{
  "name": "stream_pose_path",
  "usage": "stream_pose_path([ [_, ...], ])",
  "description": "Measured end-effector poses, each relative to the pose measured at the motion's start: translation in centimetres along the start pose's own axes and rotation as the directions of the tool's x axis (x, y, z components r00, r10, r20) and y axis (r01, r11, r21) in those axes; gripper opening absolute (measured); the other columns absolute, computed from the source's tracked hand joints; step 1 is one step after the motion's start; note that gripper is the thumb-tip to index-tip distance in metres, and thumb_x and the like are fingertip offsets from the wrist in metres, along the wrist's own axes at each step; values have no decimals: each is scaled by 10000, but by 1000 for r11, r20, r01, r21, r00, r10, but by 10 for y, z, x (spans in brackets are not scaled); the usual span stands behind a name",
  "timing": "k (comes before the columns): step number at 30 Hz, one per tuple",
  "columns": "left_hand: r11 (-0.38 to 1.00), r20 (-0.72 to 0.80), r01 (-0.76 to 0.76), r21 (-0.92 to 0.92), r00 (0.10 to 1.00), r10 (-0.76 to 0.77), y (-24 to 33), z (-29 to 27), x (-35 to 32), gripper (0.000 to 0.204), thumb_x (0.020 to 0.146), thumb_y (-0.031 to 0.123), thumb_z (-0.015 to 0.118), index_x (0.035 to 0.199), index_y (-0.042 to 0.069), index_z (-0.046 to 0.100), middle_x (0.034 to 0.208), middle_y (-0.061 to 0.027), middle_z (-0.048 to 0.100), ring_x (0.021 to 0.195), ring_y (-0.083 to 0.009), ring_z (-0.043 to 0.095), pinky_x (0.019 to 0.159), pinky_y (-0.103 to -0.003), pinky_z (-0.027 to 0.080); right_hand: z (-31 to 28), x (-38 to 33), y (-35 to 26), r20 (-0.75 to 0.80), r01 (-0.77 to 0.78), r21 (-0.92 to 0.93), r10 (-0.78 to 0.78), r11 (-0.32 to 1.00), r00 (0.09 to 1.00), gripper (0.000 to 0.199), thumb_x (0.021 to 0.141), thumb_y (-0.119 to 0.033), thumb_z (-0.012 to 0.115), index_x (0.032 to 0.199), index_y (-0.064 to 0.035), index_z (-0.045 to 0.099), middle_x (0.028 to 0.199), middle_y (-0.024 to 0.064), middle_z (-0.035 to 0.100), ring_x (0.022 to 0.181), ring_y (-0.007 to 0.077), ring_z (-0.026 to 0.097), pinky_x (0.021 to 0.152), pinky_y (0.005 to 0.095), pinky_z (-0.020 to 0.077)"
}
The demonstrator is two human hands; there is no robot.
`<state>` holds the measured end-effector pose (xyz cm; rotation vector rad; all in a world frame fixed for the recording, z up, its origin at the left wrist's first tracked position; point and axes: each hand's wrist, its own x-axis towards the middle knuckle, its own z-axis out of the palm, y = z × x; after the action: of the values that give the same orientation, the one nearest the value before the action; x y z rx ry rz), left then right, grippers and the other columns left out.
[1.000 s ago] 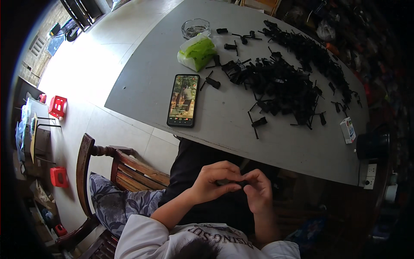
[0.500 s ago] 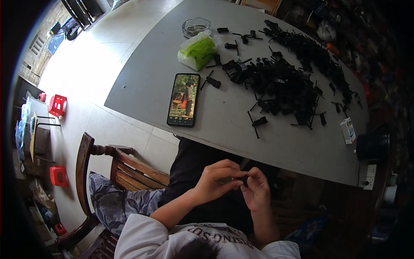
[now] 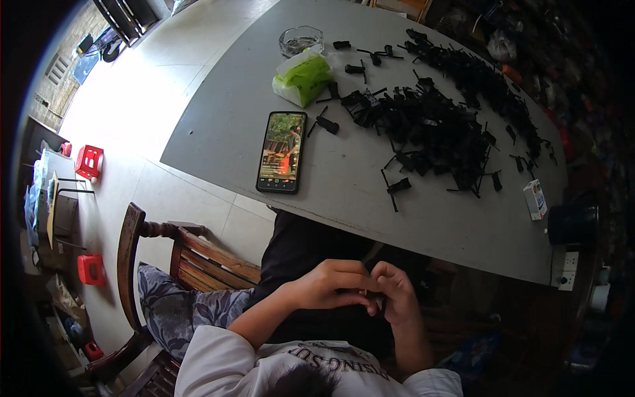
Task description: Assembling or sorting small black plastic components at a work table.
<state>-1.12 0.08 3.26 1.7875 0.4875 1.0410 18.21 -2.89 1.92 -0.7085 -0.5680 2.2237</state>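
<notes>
Since the earlier frames little had shifted: the two hands had stayed pressed together over the lap, the left fingers curling a little further over the right, while everything on the table lay as before. The grey table stretched away ahead of the hands, its near edge just beyond the knuckles. Off to the left of the hands stood a wooden chair with a patterned cushion on its seat. Far ahead and to the right of the hands spread the heap of black plastic parts, loose pieces trailing toward the table's near edge. Ahead and slightly left of the hands lay a phone, screen lit, and farther on a green and white packet with a glass ashtray beyond it. To the right, near the table's edge, stood a dark mug beside a small white box. The left hand and the right hand touched at the fingertips, both curled and pinching a small black part between them, held low above the dark trousers, mostly hidden by the fingers.
</notes>
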Motion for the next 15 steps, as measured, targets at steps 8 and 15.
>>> stream_pose_path([
  [8, 969, -136, 75, 234, 990, -44, 4, 12, -4, 278, 684, 194, 756, 877, 67, 600, 636, -47, 556, 514, -205, 545, 474, -301, 420, 10, 3, 28, -173, 230, -21, -230, 973, 958, 444, 843, -443, 600, 980, -36, 488, 776, 16, 515, 569, 62, 446, 492, 175, 355],
  [15, 1000, 163, -15, 1, 987, 14, 9, -9, -8, 223, 692, 221, 760, 805, 81, 629, 569, -25, 549, 499, -197, 555, 450, -290, 405, 4, -13, 2, 390, 39, -483, 175, 875, 904, 310, 938, -301, 481, 986, 4, 497, 655, 26, 525, 558, 101, 517, 507, 242, 408],
])
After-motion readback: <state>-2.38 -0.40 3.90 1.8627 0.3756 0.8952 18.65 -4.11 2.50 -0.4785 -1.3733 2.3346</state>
